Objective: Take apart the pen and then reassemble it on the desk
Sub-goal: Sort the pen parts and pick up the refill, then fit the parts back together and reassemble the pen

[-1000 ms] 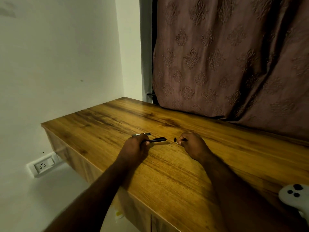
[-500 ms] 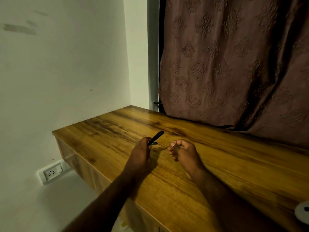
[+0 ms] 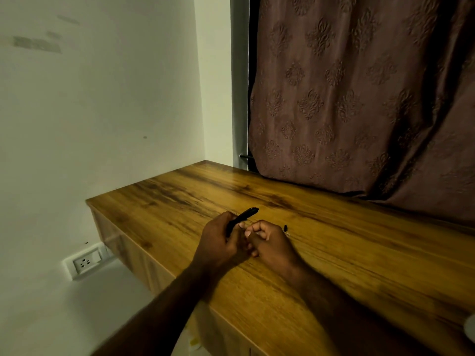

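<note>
My left hand [image 3: 218,242] grips a black pen barrel [image 3: 244,215], which tilts up and away over the wooden desk [image 3: 359,258]. Right beside it, my right hand [image 3: 270,244] is curled, its fingertips pinched at the barrel's near end on what looks like a thin refill, mostly hidden by the fingers. A small black pen piece [image 3: 285,228] lies on the desk just beyond my right knuckles, apart from both hands.
A patterned brown curtain [image 3: 359,98] hangs along the desk's far edge. The desk's left end meets a white wall with a socket [image 3: 84,262] below. A white object [image 3: 471,327] peeks in at the right edge.
My hands have come together; the barrel has tilted upward from lying level. My right hand has left the small black piece on the desk and pinches at the barrel's end.
</note>
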`<state>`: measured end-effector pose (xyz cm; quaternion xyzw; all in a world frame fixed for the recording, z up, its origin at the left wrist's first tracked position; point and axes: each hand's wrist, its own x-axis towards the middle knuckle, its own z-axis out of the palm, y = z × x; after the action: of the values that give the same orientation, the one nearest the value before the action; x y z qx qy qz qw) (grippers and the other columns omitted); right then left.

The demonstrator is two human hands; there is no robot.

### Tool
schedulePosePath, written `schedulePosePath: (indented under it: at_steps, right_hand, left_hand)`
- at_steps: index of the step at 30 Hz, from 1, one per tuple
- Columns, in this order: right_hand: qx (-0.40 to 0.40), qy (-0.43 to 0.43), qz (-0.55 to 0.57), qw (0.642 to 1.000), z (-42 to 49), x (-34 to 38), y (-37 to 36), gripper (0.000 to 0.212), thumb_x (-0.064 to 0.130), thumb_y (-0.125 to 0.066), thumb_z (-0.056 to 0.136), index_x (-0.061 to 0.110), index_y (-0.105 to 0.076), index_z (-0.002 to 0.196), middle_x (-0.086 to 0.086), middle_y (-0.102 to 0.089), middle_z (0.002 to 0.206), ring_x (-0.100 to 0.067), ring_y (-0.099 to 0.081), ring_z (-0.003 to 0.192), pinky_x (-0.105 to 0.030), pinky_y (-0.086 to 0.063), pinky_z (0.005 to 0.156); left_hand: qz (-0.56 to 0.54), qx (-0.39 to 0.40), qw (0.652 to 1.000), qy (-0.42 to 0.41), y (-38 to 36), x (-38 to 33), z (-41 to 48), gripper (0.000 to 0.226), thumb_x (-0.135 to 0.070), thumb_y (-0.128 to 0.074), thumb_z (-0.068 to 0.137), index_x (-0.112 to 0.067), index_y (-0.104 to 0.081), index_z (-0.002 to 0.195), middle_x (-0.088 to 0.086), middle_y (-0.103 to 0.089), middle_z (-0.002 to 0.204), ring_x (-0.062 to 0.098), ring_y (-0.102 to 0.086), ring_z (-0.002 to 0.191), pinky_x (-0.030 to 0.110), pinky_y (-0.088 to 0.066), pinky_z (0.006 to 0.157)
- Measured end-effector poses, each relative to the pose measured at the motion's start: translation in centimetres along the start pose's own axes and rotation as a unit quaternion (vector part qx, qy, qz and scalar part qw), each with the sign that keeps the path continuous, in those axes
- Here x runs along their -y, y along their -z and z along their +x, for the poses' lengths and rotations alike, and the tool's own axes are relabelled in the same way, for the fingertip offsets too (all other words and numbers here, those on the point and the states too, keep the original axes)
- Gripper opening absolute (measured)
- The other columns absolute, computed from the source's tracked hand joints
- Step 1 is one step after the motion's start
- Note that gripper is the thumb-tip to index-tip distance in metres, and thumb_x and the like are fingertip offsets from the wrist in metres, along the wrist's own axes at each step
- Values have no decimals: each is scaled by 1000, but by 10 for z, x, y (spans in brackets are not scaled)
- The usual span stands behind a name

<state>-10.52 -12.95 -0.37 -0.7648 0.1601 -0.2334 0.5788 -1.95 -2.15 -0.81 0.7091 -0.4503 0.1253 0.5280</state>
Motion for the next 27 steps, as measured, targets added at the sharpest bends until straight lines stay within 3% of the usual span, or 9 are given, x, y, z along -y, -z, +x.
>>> schedulePosePath:
  at_steps: [3, 8, 14, 18, 22, 25, 27]
  right_hand:
    - [11, 23, -13, 1000, 0, -2, -3, 9, 10, -56, 93, 8, -64, 91, -2, -65, 74, 3, -55, 54, -13, -42, 50]
    - [-8, 42, -4, 999, -1, -4, -5, 8, 12, -61, 90, 9, -66, 95, -7, -68, 83, -10, -60, 69, -16, -44, 54]
    - [-3, 19, 9, 1000, 2, -5, -2, 8, 11, -62, 89, 4, -67, 88, -3, -64, 72, 1, -55, 53, -15, -42, 50]
    - [-42, -33, 88, 995, 4, -1, 9, 13, 12, -61, 89, 1, -67, 90, -9, -61, 70, -10, -52, 55, -24, -43, 52]
    - [-92, -38, 200, 975, 7, 7, 22, 9, 5, -59, 87, 5, -67, 82, -6, -56, 65, -13, -50, 59, -27, -40, 54]
    - [-114, -30, 274, 955, 10, 11, 30, 9, 0, -59, 84, 6, -66, 82, -4, -55, 66, -12, -50, 60, -25, -40, 54]
    - [-123, -31, 301, 945, 11, 10, 35, 8, -1, -60, 84, 4, -66, 86, -4, -58, 67, -12, -52, 61, -25, -42, 55]
  left_hand:
    - [-18, 0, 1000, 13, 0, -1, 0, 14, -7, -56, 93, -12, -60, 80, -6, -58, 62, 5, -56, 56, 13, -40, 51]
    - [-36, -2, 999, 20, 0, 2, 1, 15, -6, -57, 92, -10, -59, 78, -5, -58, 61, 4, -54, 53, 15, -40, 50]
    - [-20, 22, 999, 17, -1, 0, 2, 16, -10, -57, 94, -12, -58, 78, -9, -55, 59, 1, -52, 52, 12, -37, 49]
    - [31, 22, 999, 13, -2, 7, 5, 18, -31, -49, 98, -17, -60, 94, -9, -57, 68, 3, -55, 60, 17, -37, 52]
    - [87, 51, 995, 15, -4, 11, 5, 42, -51, -33, 94, -18, -56, 103, -4, -59, 80, 11, -54, 69, 25, -37, 59]
    - [107, 60, 992, 10, -5, 11, 5, 43, -48, -31, 91, -16, -56, 107, 3, -62, 93, 17, -58, 81, 26, -42, 67]
    - [106, 51, 993, -1, -4, 6, 3, 48, -51, -28, 89, -15, -56, 106, 3, -62, 92, 16, -56, 79, 29, -45, 66]
